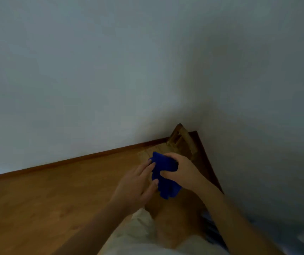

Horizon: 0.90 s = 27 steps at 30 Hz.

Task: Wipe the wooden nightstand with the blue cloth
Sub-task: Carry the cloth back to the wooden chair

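The blue cloth (pixel 165 178) is bunched up and held in the air between both hands, low and right of centre. My right hand (pixel 181 170) is closed around its upper right part. My left hand (pixel 138 181) holds its left edge, with straight fingers above and the thumb below. Behind the hands, in the corner of the room, stands a low wooden piece that looks like the nightstand (pixel 181 139). It is dim, blurred and partly hidden by my right hand.
Two pale walls meet at a corner (pixel 193 107) right behind the wooden piece. A wood floor (pixel 55 199) with a skirting board spreads to the left. White fabric (pixel 138 230) and dark striped fabric (pixel 211 234) lie at the bottom, close to me.
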{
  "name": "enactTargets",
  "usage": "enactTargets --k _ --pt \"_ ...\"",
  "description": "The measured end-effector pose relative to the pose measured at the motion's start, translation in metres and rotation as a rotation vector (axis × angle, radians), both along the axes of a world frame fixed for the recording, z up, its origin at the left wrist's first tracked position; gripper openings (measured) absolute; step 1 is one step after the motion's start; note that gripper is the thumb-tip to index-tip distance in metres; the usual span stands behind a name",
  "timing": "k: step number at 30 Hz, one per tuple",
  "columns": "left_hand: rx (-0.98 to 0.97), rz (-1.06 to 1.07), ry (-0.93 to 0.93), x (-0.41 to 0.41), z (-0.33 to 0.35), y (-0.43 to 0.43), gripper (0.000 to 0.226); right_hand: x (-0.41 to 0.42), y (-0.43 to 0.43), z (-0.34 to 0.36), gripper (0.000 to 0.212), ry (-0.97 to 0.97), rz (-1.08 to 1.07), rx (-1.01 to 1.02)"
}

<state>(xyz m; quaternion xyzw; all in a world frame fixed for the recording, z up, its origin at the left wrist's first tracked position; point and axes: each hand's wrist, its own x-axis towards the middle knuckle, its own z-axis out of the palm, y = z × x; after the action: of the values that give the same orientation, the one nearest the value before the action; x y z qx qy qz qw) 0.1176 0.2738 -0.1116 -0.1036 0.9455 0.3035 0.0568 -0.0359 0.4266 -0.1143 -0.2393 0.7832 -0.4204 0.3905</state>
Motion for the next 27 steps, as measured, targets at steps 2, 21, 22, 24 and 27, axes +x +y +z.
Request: enactTargets --k 2,21,22,24,27 --pt "0.015 -0.081 -0.026 -0.016 -0.005 -0.03 0.08 -0.007 -0.018 -0.009 0.047 -0.002 -0.062 0.024" --pt "0.229 -0.21 -0.201 -0.074 -0.195 -0.107 0.067 -0.026 -0.082 -0.206 0.061 -0.076 -0.265 0.195" --pt "0.225 -0.209 -0.213 -0.078 -0.211 -0.108 0.068 -0.029 -0.084 -0.222 0.06 -0.08 -0.27 0.186" --pt "0.209 -0.226 -0.229 -0.091 -0.242 -0.11 0.07 -0.037 -0.085 -0.256 0.058 -0.075 -0.287 0.178" --pt "0.141 -0.28 -0.262 -0.119 -0.287 -0.11 0.078 -0.054 -0.083 -0.301 0.058 -0.068 -0.312 0.157"
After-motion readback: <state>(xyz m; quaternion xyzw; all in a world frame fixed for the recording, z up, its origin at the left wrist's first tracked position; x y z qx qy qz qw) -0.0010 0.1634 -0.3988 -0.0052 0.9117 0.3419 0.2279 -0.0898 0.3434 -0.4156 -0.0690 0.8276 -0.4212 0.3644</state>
